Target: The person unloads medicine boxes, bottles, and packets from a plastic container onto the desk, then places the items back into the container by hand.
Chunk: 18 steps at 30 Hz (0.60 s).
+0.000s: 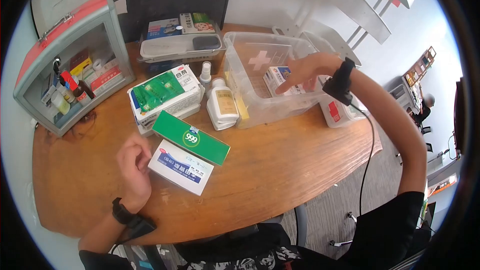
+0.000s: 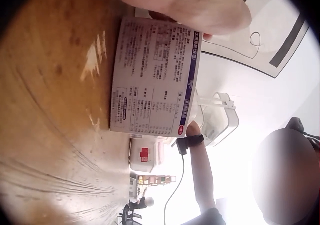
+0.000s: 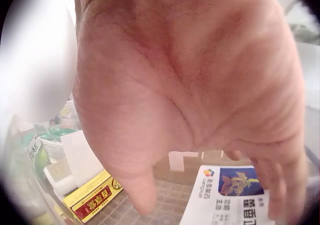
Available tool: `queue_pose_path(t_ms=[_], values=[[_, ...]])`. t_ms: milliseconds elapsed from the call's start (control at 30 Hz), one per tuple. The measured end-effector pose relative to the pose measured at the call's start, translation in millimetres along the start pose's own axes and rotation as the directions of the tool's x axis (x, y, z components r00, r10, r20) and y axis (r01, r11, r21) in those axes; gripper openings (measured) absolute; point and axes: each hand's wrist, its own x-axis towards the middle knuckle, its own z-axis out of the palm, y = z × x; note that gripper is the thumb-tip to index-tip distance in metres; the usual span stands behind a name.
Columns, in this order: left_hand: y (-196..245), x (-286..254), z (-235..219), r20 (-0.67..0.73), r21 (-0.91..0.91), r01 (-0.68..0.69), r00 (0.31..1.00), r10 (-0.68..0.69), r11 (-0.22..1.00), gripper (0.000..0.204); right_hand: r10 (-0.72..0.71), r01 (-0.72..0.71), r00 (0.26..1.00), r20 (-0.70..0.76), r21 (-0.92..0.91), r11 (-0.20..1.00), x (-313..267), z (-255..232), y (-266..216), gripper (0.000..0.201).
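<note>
My right hand [image 1: 306, 72] reaches into a clear plastic bin [image 1: 267, 112] with a white cross. Below it inside stands a white medicine box [image 1: 273, 81] with a blue picture. In the right wrist view the thumb stands apart from this box [image 3: 215, 200], while the other fingertips overlap its right edge. On the table my left hand [image 1: 134, 167] rests with loosely bent fingers beside the end of a white and blue medicine box [image 1: 182, 167]. A green box [image 1: 190, 137] marked 666 lies against that one's far side.
Left of the bin stand white bottles [image 1: 222, 105], a small spray bottle [image 1: 205, 72] and stacked boxes [image 1: 167, 92]. A red and grey medicine case [image 1: 65, 115] is at far left, a clear container [image 1: 182, 47] behind. A white red-cross box [image 1: 337, 112] sits right of the bin.
</note>
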Motion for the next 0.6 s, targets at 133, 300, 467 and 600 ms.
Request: queue_pose_path(t_ms=[133,300,467,600], values=[[2.2,1.6,1.1,0.028,0.017,0.028,0.999,-0.028,0.999,0.025,0.013,-0.023,0.997,0.080,0.125,0.992,-11.4,-8.9,-6.8,0.141],[5.3,1.1,1.2,0.032,0.013,0.081,0.996,-0.082,0.997,0.025,-0.022,0.018,1.000,0.015,0.248,0.968,12.1,-10.3,3.3,0.109],[3.0,2.6,-2.0,0.075,0.037,0.089,0.993,-0.092,0.995,0.025,0.063,-0.064,0.998,0.011,0.054,0.997,9.5,-9.0,-16.2,0.096],[4.0,3.3,-1.3,0.074,0.036,0.116,0.990,-0.119,0.993,0.025,0.086,-0.087,0.986,-0.146,0.005,0.996,-9.0,1.5,-34.2,0.115]])
